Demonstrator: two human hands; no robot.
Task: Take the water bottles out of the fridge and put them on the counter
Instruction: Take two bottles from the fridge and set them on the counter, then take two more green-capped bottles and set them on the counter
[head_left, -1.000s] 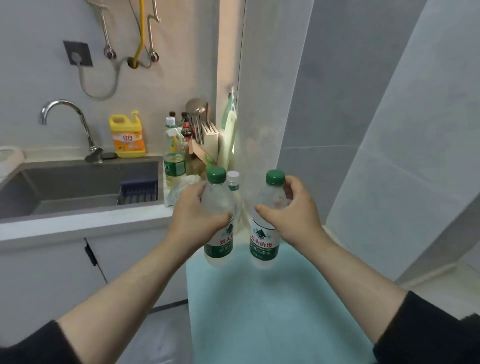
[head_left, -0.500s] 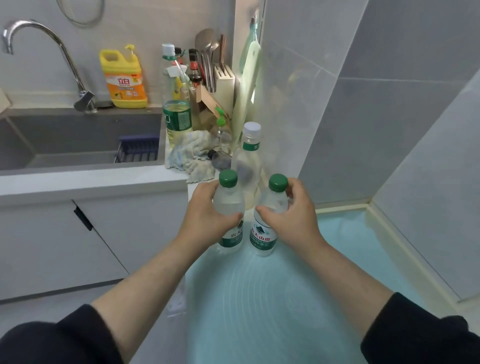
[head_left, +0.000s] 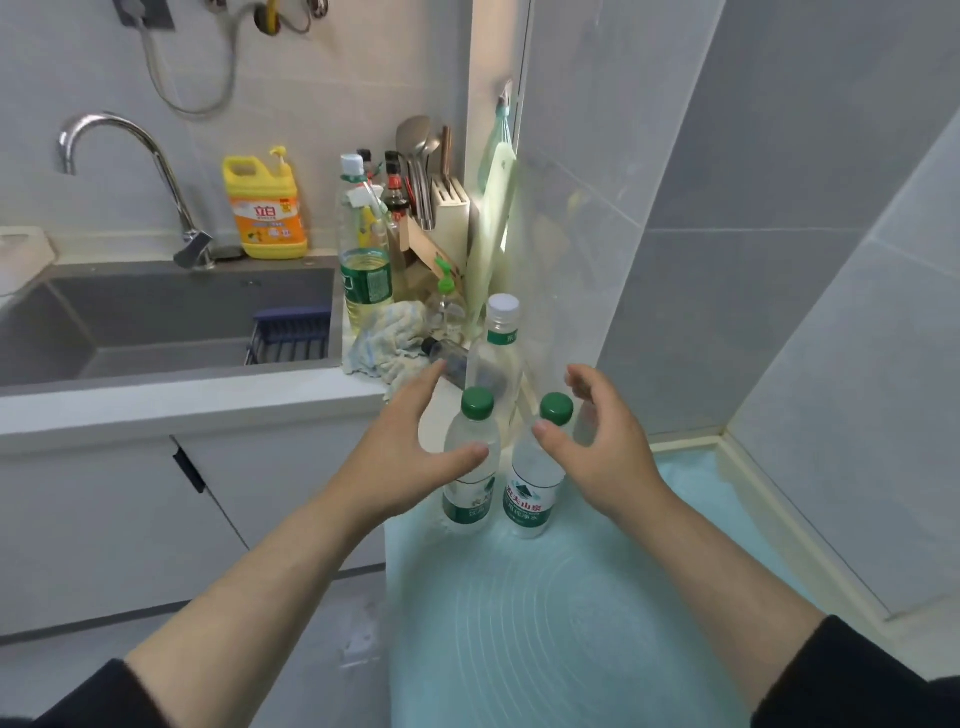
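Two clear water bottles with green caps stand upright side by side on the light blue counter mat: the left bottle and the right bottle. Just behind them stands a taller clear bottle with a white cap. My left hand hovers open at the left bottle's left side, thumb near its shoulder. My right hand is open beside the right bottle, fingers spread around its cap without gripping.
A grey sink with a tap lies to the left, with a yellow detergent jug behind it. An oil bottle, a rag, a knife block and sauce bottles crowd the corner. Tiled walls rise on the right.
Both hands set the two green-capped bottles down on the mat, then let go and opened. The view tilted up a little.
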